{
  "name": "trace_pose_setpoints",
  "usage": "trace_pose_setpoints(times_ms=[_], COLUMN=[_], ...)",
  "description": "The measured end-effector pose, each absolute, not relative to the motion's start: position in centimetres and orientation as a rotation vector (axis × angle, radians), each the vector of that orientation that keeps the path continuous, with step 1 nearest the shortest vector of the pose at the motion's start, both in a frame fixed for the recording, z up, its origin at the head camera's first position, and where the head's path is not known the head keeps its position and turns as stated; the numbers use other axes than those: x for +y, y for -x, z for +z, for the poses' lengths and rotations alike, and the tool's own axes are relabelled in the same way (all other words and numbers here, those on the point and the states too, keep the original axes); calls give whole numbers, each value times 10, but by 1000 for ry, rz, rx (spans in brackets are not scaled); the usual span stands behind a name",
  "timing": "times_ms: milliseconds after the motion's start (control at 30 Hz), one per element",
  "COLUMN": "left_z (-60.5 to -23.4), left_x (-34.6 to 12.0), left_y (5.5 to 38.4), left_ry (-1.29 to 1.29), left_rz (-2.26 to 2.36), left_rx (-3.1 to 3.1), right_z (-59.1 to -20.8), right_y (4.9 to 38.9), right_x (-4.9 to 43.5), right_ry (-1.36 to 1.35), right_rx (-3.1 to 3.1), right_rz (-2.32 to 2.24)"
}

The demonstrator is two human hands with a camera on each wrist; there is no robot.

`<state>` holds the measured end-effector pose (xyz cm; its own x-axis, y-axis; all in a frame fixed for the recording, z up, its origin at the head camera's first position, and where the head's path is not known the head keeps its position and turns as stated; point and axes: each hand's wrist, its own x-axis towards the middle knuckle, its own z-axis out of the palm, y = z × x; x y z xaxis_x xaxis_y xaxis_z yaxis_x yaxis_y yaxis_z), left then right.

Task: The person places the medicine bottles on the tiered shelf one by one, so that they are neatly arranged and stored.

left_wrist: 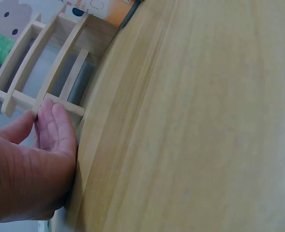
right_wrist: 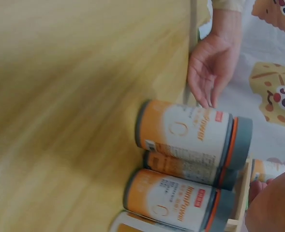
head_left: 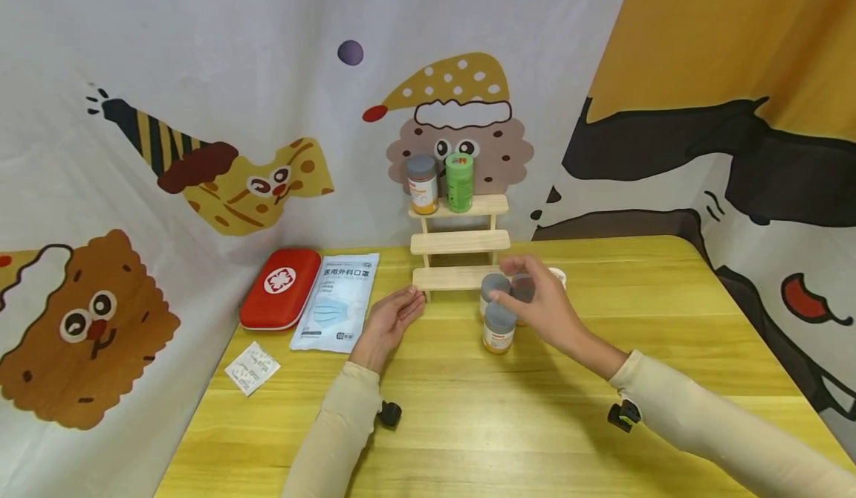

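My left hand (head_left: 391,323) has its fingers extended at the left end of the lowest step of a small three-tier wooden shelf (head_left: 461,242). In the left wrist view its fingertips lie right at the step's end. My right hand (head_left: 551,308) arches over a cluster of grey-lidded supplement bottles, thumb and fingers spread. Nearest me stands an orange-and-white bottle (head_left: 498,334). Another grey lid (head_left: 523,288) shows between thumb and fingers. In the right wrist view several bottles (right_wrist: 186,133) stand close together, with the hand (right_wrist: 273,208) beside their lids.
On the top step stand a grey-lidded bottle (head_left: 423,186) and a green bottle (head_left: 459,183). A red first-aid case (head_left: 281,290), a mask packet (head_left: 337,301) and a small white sachet (head_left: 253,369) lie at left. A white lid (head_left: 559,276) peeks out behind my right hand. Printed cloth hangs behind.
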<state>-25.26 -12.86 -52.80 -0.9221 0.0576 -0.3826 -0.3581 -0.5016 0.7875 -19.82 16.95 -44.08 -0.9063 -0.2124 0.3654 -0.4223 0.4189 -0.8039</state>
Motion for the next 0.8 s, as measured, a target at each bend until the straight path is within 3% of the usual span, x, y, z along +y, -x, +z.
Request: trace_pose_setpoints(times_ms=[800], left_z=[-527], left_x=[-128], left_y=[252], left_ry=[443], left_rz=[2485], left_rx=[1416], right_z=[-476], right_y=[162], right_x=[166], right_ry=[-473], right_rx=[-2476], right_rz=[1233])
